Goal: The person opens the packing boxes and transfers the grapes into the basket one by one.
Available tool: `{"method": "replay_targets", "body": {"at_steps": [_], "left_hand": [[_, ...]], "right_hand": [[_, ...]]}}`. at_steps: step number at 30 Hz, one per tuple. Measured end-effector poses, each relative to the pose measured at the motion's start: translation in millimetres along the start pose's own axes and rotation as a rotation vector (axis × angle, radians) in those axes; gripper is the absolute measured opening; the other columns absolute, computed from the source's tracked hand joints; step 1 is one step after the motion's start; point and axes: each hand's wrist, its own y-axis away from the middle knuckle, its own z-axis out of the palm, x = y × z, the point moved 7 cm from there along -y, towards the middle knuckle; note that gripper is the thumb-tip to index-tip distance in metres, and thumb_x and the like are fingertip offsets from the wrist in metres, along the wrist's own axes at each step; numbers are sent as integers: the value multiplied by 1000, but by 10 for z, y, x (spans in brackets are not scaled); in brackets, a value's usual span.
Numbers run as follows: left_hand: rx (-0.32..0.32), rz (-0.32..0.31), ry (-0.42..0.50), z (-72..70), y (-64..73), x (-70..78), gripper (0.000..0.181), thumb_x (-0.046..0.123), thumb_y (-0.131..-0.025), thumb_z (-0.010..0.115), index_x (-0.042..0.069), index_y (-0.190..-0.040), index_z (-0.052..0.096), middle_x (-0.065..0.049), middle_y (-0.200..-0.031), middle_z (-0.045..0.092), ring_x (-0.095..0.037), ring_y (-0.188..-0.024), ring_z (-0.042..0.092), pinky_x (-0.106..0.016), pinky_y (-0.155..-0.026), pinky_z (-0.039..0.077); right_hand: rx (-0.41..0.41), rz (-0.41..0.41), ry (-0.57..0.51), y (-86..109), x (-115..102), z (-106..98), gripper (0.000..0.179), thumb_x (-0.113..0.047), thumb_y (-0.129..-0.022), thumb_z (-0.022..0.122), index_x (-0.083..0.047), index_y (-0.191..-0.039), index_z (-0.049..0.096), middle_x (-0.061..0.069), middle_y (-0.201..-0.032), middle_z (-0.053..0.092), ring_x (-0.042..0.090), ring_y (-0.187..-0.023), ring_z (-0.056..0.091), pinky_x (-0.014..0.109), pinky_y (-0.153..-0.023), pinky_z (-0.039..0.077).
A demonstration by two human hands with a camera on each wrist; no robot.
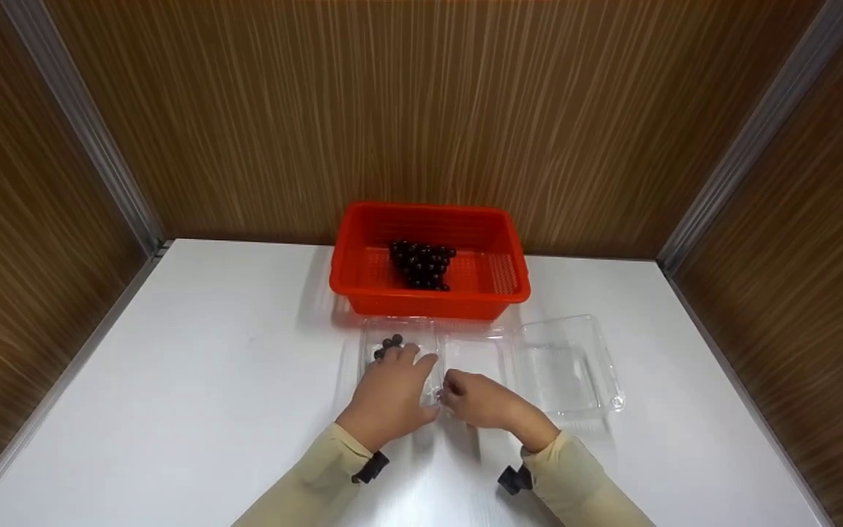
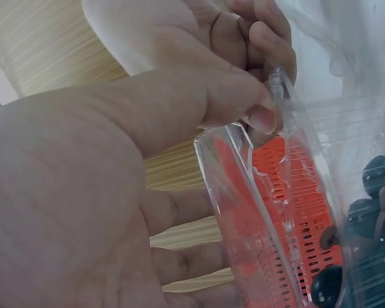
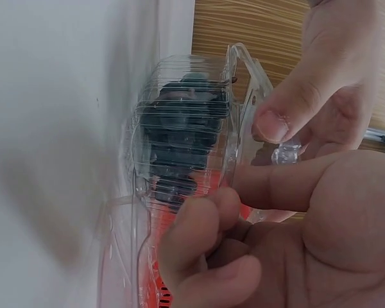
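A clear plastic clamshell box (image 1: 421, 329) holds dark grapes (image 1: 392, 342), which also show through its ribbed wall in the right wrist view. My left hand (image 1: 391, 399) lies over this box with fingers spread, its thumb (image 2: 262, 115) against the rim near the front right corner. At that same corner, my right hand (image 1: 481, 399) has its fingers curled and pinches the box edge. A small clear tab (image 3: 285, 153) shows between the two hands. Two rim edges of the box run close together with a narrow gap in the left wrist view.
Behind the box stands a red plastic basket (image 1: 429, 298) with a bunch of dark grapes (image 1: 421, 262) inside. A second clear clamshell box (image 1: 564, 369) lies opened out to the right, close to my right hand. Wood-patterned panels (image 1: 421, 110) enclose the white table (image 1: 231, 366).
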Motion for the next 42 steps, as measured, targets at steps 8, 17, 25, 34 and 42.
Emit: {"method": "replay_targets", "body": {"at_steps": [8, 17, 25, 34, 42], "left_hand": [[-2, 0, 70, -97, 8, -37, 62, 39, -85, 79, 8, -137, 64, -17, -131, 63, -35, -115, 63, -50, -83, 60], [24, -7, 141, -180, 14, -86, 56, 39, -88, 76, 10, -135, 66, -12, -126, 64, -31, -110, 65, -47, -79, 62], [82, -31, 238, -331, 22, -179, 60, 30, -89, 70, 9, -144, 59, -11, -134, 64, -31, -112, 65, -48, -83, 60], [114, -59, 284, -533, 101, -274, 65, 31, -89, 71, 16, -150, 52, -11, -134, 59, -28, -110, 63, -45, -78, 60], [130, -99, 317, -651, 193, -356, 66, 27, -91, 69, 24, -154, 51, -9, -137, 55, -25, -113, 63, -43, -92, 58]], "right_hand": [[-17, 16, -11, 0, -4, 4, 15, -18, -104, 56, -11, -92, 55, -1, -73, 52, 16, -62, 53, 35, -62, 46], [-35, 40, -30, 8, 5, 11, 15, -19, -104, 56, -11, -91, 54, -1, -73, 51, 15, -61, 53, 34, -61, 44], [-44, 35, -37, 12, 41, 6, 19, -20, -105, 51, -12, -87, 52, -2, -71, 51, 14, -56, 54, 33, -62, 47], [-39, 60, -8, -16, 68, -4, 17, -20, -105, 53, -12, -90, 55, 0, -72, 53, 15, -60, 54, 35, -63, 46], [-41, 68, -5, -4, 76, -4, 18, -20, -105, 54, -12, -88, 55, 0, -72, 53, 15, -59, 55, 34, -62, 47]]}}
